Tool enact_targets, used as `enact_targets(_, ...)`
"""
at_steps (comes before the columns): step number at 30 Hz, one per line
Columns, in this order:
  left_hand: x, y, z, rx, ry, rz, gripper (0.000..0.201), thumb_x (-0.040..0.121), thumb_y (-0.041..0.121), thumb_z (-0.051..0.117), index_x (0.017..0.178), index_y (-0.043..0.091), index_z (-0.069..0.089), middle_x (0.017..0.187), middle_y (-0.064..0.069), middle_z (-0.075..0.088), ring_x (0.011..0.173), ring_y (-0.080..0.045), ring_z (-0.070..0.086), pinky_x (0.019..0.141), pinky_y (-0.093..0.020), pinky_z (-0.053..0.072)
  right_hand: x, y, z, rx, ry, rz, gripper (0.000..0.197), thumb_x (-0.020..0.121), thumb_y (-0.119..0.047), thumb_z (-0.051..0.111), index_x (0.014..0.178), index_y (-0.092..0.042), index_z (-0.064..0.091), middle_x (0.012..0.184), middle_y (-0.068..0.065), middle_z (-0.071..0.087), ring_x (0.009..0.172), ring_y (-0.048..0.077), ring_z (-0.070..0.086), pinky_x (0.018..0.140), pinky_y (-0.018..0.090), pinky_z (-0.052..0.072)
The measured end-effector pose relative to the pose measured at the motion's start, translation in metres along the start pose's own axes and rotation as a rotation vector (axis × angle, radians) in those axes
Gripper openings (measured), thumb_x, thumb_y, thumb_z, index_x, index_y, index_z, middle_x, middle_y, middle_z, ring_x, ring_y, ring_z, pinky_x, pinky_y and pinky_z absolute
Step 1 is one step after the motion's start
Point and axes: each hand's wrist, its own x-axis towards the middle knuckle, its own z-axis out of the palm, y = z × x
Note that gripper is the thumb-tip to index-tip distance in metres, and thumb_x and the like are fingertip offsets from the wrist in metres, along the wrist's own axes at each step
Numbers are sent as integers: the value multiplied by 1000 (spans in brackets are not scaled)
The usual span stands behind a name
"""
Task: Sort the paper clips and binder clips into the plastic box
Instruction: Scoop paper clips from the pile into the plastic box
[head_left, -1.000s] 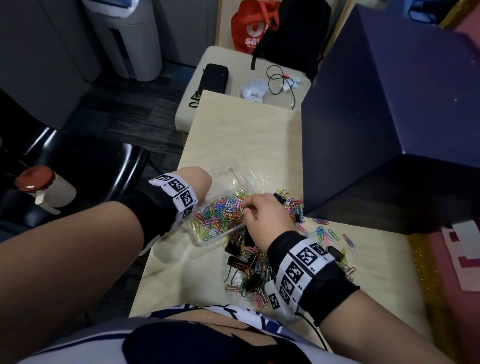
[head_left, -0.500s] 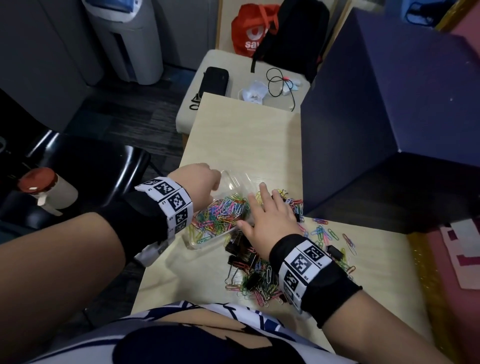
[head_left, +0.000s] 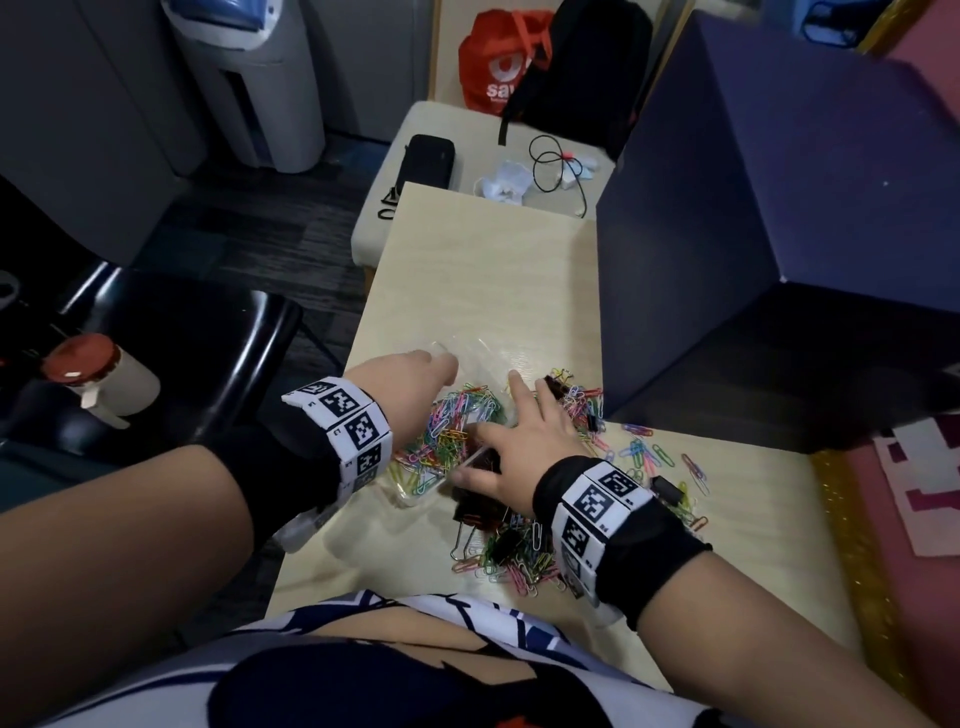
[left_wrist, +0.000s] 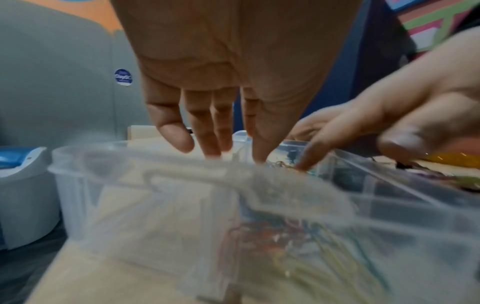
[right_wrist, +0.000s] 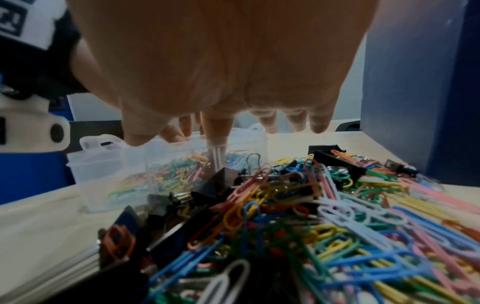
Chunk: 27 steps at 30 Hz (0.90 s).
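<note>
A clear plastic box (head_left: 470, 351) (left_wrist: 130, 195) (right_wrist: 103, 156) lies on the pale wooden table (head_left: 493, 270); one compartment holds several coloured paper clips (head_left: 457, 421). My left hand (head_left: 415, 374) (left_wrist: 207, 123) is over its far left side, fingers straight, tips on the rim. My right hand (head_left: 519, 441) (right_wrist: 233, 82) (left_wrist: 389, 115) is spread over the box's right edge, index finger reaching in, holding nothing. Loose paper clips (head_left: 519, 561) (right_wrist: 324, 216) and black binder clips (head_left: 501, 543) (right_wrist: 221, 185) are heaped under and beside the right wrist.
A large dark blue box (head_left: 779, 182) stands just right of the pile. The table's left edge drops to a black chair (head_left: 182, 353) and a red-capped bottle (head_left: 93, 374). Beyond the table is a bench with a black pouch (head_left: 426, 158) and a cable.
My right hand went from a pinch over the box to spread fingers and shifted slightly toward the box's right edge. My left hand slid further along the box's far side.
</note>
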Motion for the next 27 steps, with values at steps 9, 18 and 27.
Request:
enact_targets(9, -13, -4, 5, 219, -132, 117, 36, 91, 32, 51, 122, 51, 51, 153, 3, 15, 134, -26, 25, 100, -45, 40, 8, 3, -1, -6, 44, 92, 88, 76, -78, 46, 145, -27, 31, 160, 4, -16, 146, 31, -16, 117, 52, 2)
enact_targets(18, -6, -13, 0, -58, -62, -56, 35, 89, 10, 53, 119, 21, 37, 97, -7, 63, 84, -26, 61, 74, -41, 54, 2, 13, -3, 186, 120, 31, 71, 78, -73, 51, 137, -36, 40, 160, 2, 2, 146, 29, 2, 116, 51, 13)
enact_targets(27, 17, -7, -4, -105, 75, -76, 33, 90, 13, 51, 120, 22, 41, 94, -5, 64, 83, -25, 61, 72, -40, 54, -21, 64, -10, 338, 314, 355, 39, 96, -38, 45, 131, -23, 48, 136, 3, 42, 123, 29, 41, 102, 38, 37)
